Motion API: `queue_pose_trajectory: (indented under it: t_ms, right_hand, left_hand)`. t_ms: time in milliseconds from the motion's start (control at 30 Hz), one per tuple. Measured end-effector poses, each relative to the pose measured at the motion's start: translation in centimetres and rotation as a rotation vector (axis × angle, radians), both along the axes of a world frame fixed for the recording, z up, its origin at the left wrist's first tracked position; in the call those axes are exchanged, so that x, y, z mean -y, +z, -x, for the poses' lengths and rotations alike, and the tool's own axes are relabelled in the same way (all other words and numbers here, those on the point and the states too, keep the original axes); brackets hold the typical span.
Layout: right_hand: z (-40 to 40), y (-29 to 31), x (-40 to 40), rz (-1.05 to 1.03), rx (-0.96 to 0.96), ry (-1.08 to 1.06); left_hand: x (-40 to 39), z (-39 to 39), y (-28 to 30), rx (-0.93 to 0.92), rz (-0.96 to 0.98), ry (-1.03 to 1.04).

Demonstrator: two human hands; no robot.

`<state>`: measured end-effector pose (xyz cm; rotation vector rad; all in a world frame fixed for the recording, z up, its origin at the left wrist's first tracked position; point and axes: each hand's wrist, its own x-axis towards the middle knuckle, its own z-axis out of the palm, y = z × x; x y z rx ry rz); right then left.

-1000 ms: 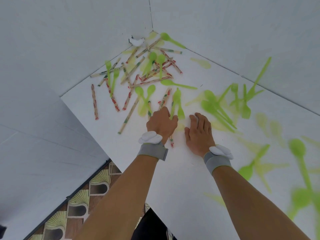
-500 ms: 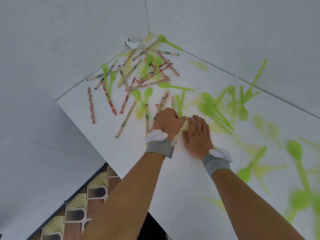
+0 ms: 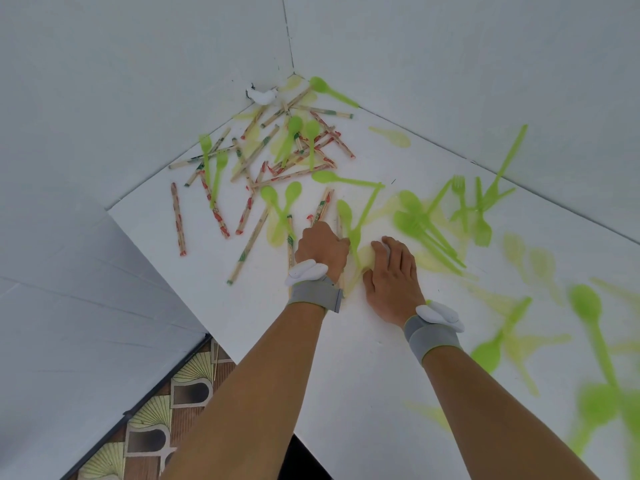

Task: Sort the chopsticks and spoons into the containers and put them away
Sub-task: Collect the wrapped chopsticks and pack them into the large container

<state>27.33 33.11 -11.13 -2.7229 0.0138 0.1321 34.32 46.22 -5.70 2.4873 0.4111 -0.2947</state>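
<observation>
Nearest the camera, two bare forearms reach forward over a white table (image 3: 346,393), each wrist wrapped in a grey band with a white device: the left wristband (image 3: 313,292) and the right wristband (image 3: 433,332). Below the table's near edge a patterned floor (image 3: 166,410) shows at the lower left.

The left hand (image 3: 322,249) lies knuckles up with its fingers curled under, closed around a few wrapped chopsticks (image 3: 290,244) and what looks like the handle of a green spoon (image 3: 346,216); the sticks poke out past the knuckles and again by the wrist. How many it holds I cannot tell. Just beside it, the right hand (image 3: 393,271) rests palm down on the table, fingers straight and close together, holding nothing; its fingertips touch a pale yellow-green patch on the surface.

To the right of the hands, more green spoons (image 3: 426,233) lie in a loose cluster, with green forks (image 3: 460,199) a little beyond them. Further spoons at the far right edge are blurred.

Ahead of the left hand, single chopsticks in paper sleeves lie scattered, one chopstick (image 3: 178,220) well apart at the left. Beyond them a dense pile of chopsticks (image 3: 301,147) mixed with spoons fills the corner where two white walls (image 3: 173,64) meet. At the very corner sits a small white object (image 3: 263,95) that I cannot identify, and a spoon in the corner (image 3: 329,90) lies along the right wall
</observation>
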Motion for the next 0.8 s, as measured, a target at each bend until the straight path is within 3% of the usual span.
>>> queue_pose_trajectory:
  t_ms: [233, 500, 800]
  right_hand:
    - [0.0, 0.1, 0.1, 0.007, -0.018, -0.002]
    - [0.0, 0.0, 0.0, 0.003, -0.014, -0.018]
    - [0.0, 0.2, -0.2, -0.007, -0.018, -0.020]
  left_hand:
    - [-1.2, -1.6, 1.3, 0.092, 0.055, 0.117]
    - [-3.0, -3.2, 1.4, 0.044, -0.163, -0.033]
    - [-3.6, -2.0, 0.1, 0.039, -0.154, -0.030]
